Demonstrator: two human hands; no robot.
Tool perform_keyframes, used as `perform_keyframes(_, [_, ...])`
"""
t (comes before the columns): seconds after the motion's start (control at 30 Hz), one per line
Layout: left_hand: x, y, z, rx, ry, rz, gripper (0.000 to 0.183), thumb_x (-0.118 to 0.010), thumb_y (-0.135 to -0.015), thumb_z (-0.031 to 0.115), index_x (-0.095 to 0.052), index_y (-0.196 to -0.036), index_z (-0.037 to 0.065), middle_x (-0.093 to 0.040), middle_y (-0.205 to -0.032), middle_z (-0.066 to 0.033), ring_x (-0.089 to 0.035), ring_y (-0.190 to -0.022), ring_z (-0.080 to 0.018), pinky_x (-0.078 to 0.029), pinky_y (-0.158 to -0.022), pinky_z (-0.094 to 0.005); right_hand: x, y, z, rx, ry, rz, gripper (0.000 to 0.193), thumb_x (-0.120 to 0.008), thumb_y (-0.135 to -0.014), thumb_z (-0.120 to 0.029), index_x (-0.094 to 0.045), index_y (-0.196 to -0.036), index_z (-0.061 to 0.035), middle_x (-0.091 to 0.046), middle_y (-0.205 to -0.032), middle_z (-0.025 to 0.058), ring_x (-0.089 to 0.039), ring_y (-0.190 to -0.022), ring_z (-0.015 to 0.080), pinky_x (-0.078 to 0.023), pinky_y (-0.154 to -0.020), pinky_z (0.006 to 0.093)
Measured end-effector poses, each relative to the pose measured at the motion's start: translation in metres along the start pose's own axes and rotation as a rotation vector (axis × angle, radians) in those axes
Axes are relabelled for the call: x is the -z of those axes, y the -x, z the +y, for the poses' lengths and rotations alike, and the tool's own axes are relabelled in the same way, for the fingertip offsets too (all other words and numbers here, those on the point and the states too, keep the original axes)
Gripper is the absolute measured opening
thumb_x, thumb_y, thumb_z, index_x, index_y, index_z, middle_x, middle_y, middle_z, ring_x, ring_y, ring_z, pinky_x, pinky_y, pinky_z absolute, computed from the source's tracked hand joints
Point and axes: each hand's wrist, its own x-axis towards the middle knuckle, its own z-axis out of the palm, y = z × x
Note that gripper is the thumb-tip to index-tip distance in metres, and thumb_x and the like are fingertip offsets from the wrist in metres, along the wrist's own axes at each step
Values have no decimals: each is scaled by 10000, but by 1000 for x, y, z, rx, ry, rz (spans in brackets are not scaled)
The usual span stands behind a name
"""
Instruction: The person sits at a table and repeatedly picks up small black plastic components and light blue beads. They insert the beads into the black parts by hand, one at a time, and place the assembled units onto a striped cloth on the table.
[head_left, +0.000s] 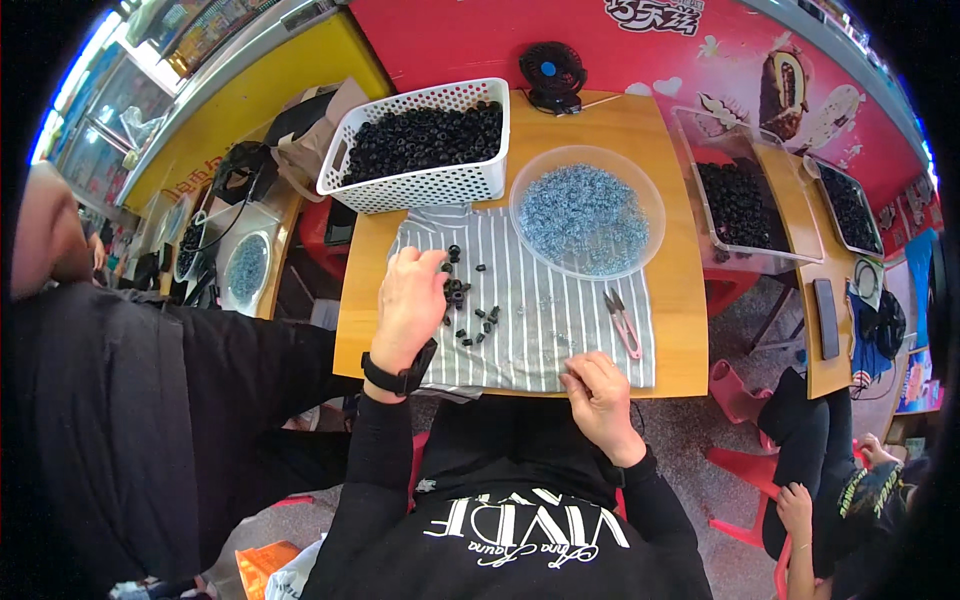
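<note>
My left hand (408, 300), with a black band on its wrist, reaches over small black ring-like parts (457, 290) loose on a grey-and-white striped cloth (490, 365). Its fingers are bent together, their tips beside the black parts; what they hold is hidden. At the cloth's front edge my right hand (603, 400) is closed, thumb against forefinger, and anything in the pinch is too small to name. A few tiny clear pieces (560, 340) lie just beyond it. Pink-handled thread snips (624, 325) rest on the cloth to its right.
A white perforated basket (420, 188) of black parts stands at the back left. Beside it sits a round clear tub (655, 215) of small bluish clear pieces. A black fan (553, 75) is behind. People sit or stand on both sides; a phone (826, 318) lies on the right-hand table.
</note>
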Motion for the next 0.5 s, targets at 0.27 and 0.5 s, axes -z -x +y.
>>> perform_keyframes(0.27, [-32,8,-13,89,1,-87,222,-670,-823,55,-727,-1035,86,-603,-919,-204,-618,-905,-406,-500,-771,-478,1,0,4,75,22,9,189,-717,-733,43,-642,-903,6,-631,-855,135,-621,-804,336,-492,-693,409])
perform_keyframes(0.5, [-45,7,-7,130,-113,-104,174,-662,-811,39,-721,-970,79,-584,-961,-188,-614,-913,-392,-503,-776,-479,0,4,7,132,48,-12,218,-703,-734,30,-633,-937,-3,-620,-892,128,-613,-828,333,-493,-704,411])
